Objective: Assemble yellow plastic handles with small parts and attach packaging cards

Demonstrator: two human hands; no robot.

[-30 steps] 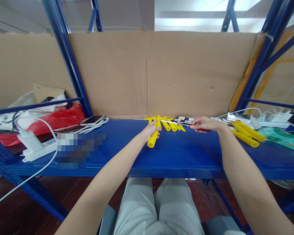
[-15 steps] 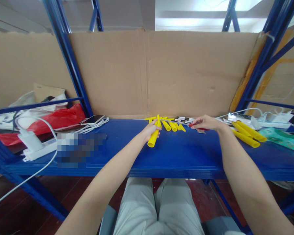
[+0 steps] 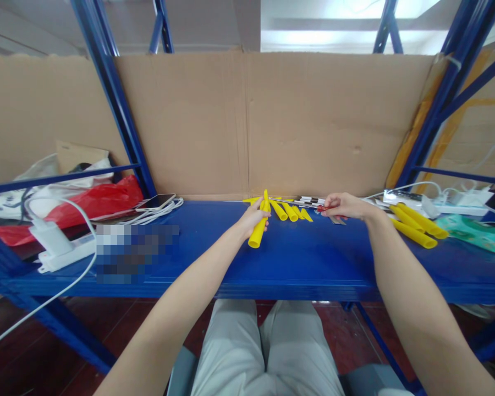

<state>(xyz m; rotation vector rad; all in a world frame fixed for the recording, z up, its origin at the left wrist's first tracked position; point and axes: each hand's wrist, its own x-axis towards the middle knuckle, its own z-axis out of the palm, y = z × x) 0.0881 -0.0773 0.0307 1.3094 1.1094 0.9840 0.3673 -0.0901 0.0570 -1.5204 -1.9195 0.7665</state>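
Note:
My left hand (image 3: 252,220) is closed around a yellow tapered tube (image 3: 256,237), its wide round end toward me and its narrow end away. My right hand (image 3: 341,205) pinches a small red object (image 3: 321,209) at the back of the blue shelf. A thin metallic-looking piece (image 3: 337,220) shows just under those fingers; whether it belongs to the red object I cannot tell. Between the hands lie several more yellow tubes (image 3: 291,213) and smaller pointed yellow pieces (image 3: 306,215). Behind them rest black-and-white sticks (image 3: 309,199), partly hidden by my right hand.
More yellow tubes (image 3: 414,225) lie at the right beside a green packet (image 3: 474,234). At the left are a white power strip (image 3: 68,253), coiled white cable (image 3: 165,209) and a red bag (image 3: 103,201). Cardboard (image 3: 313,121) stands along the back of the blue shelf (image 3: 305,253).
The red object in my right hand has turned, and its fingers have shifted slightly left. My left hand stays almost in place, the yellow tube tilted only a little differently.

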